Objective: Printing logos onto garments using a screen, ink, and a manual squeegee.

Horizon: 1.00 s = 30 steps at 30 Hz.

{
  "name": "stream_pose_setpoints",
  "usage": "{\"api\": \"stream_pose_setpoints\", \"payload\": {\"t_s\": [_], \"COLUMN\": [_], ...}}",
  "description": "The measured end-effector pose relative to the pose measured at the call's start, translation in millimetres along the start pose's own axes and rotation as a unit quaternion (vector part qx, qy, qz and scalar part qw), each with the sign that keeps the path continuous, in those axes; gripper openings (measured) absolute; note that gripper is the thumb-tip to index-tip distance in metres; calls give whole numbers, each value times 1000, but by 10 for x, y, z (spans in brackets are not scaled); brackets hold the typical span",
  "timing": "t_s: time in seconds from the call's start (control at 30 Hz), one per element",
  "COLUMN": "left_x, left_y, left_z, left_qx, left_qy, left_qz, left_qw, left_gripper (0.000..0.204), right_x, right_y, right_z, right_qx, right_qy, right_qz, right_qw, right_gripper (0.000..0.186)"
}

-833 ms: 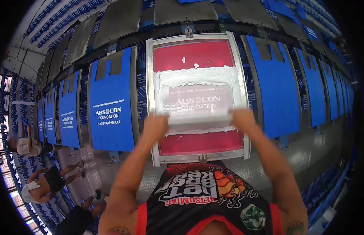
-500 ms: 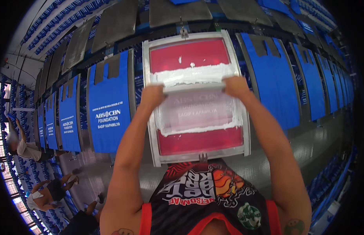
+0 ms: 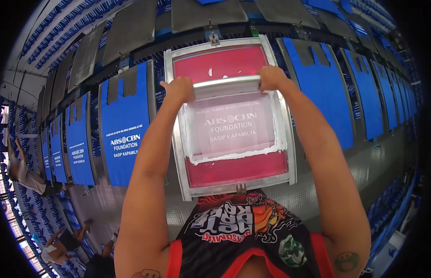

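A screen-printing frame [image 3: 292, 172] with pale metal rails lies in front of me, its mesh red [image 3: 236, 172] at the far and near ends. Across its upper part rests a squeegee [image 3: 227, 82] with a metal handle. My left hand [image 3: 179, 90] is closed round its left end, and my right hand [image 3: 273, 78] round its right end. White ink [image 3: 234, 155] edges the pale stencil area, in which lettering shows on the near side of the squeegee. The squeegee's blade edge is hard to make out.
Blue bags lie on boards in a row to the left [image 3: 127, 125] and right [image 3: 319, 92]. Bare grey boards [image 3: 129, 34] stand in the row beyond. At the far left are other people [image 3: 28, 173]. Many blue bags [image 3: 72, 32] hang at upper left.
Both hands have moved the squeegee away from me, up the screen. The thick white ink band beyond it is now mostly hidden, and the lettering behind it shows more clearly.
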State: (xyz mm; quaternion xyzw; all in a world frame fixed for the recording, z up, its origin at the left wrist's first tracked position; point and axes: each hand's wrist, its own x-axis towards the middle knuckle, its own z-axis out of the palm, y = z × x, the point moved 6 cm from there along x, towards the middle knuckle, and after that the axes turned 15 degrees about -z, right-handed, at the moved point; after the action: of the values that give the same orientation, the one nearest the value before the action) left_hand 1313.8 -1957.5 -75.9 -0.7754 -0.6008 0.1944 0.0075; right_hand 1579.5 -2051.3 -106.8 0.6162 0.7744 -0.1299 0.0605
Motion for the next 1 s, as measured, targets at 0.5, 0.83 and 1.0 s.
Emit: {"api": "stream_pose_setpoints", "payload": {"t_s": [0.5, 0.83, 1.0], "left_x": [-188, -1800, -2253], "left_y": [-261, -297, -244], "left_z": [205, 605, 1115], "left_qx": [-157, -174, -198], "left_qy": [47, -33, 118], "left_qz": [55, 39, 78], "left_qw": [985, 983, 970], "left_gripper": [39, 16, 16], "right_x": [-274, -1628, -1965], "right_y": [-235, -969, -1215], "right_z": [-115, 430, 746], "right_qx": [-2, 71, 41], "right_qy": [58, 114, 280], "right_qz": [19, -28, -20], "right_qw": [998, 991, 959], "right_gripper": [30, 12, 4]}}
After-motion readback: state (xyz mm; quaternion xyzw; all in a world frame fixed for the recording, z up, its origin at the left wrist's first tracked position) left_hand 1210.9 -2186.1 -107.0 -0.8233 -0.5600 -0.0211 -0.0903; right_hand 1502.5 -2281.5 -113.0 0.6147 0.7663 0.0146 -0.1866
